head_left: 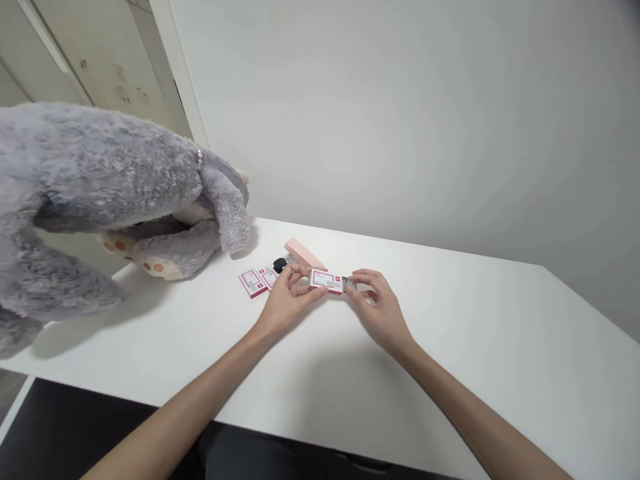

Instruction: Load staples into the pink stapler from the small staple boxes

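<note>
Above the white table, my left hand (pixel 287 297) grips the left end of a small white box with red print (pixel 326 280), thumb along its near edge. My right hand (pixel 377 307) pinches a grey end piece (pixel 349 285) that sticks out of the box's right end; whether it is a flap or an inner tray I cannot tell. Left of my left hand lies a similar red-and-white box (pixel 253 283). Another such box (pixel 269 277) is beside it, partly hidden by my fingers. Just behind sit a small black object (pixel 280 265) and a long pink case (pixel 304 253).
A large grey plush toy (pixel 110 160) fills the left side, partly resting on the table. The white table (pixel 475 333) reaches to a plain wall (pixel 400 120) at the back. Its front edge runs above a dark area near my body.
</note>
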Available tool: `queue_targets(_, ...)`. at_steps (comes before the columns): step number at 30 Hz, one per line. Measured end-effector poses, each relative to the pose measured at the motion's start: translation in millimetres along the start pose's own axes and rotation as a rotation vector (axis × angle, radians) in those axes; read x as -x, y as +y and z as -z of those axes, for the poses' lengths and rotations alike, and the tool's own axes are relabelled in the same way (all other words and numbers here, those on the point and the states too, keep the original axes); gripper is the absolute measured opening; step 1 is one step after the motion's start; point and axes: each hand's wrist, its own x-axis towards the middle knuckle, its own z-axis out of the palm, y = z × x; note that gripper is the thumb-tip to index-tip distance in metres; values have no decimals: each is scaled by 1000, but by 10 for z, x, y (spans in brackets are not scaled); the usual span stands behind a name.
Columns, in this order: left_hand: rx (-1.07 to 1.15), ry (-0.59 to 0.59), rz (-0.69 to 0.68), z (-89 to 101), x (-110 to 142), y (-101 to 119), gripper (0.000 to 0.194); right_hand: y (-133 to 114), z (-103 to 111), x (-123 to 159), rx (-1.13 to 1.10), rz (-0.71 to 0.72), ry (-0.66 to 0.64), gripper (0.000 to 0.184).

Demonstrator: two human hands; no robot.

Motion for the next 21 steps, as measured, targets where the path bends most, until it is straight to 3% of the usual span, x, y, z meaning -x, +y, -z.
queue_targets(5, 46, 0, 5, 26, -35, -62, 52, -85, 37, -15, -38, -52, 21, 36)
queue_targets(10, 112, -21, 1, 53, -61, -128, 52, -88, 41, -33, -293, -192, -43, 50)
queue_targets(16, 99, -112, 12, 60, -38, -127, 53, -21, 32, -16, -421, -264, -197, 46)
queue_targets(21, 114, -164, 22, 63, -35, -141, 54, -6, 40, -1, -422, -251, -232, 45)
